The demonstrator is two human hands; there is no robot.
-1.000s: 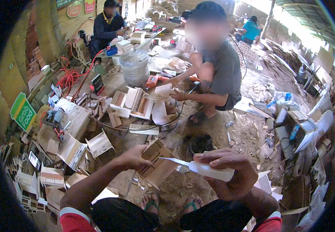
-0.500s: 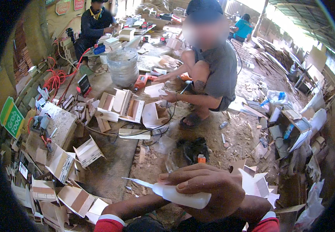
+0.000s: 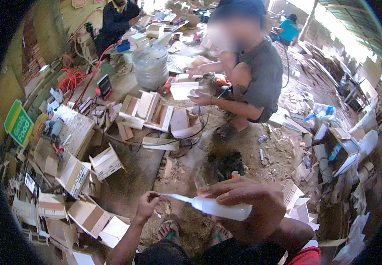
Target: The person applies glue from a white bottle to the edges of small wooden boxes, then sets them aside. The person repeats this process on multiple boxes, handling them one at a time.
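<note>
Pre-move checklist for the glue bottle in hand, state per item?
1. White squeeze bottle gripped by right hand: ok.
2. Left hand at the nozzle tip, fingers touching it: ok.
3. Nozzle cap on or off: cannot tell, too small.
4. Workpiece in either hand: not ok, none visible.
5. Wooden box pieces on the floor beside the left hand: ok.
6. Crouching co-worker apart from both hands: ok.
</note>
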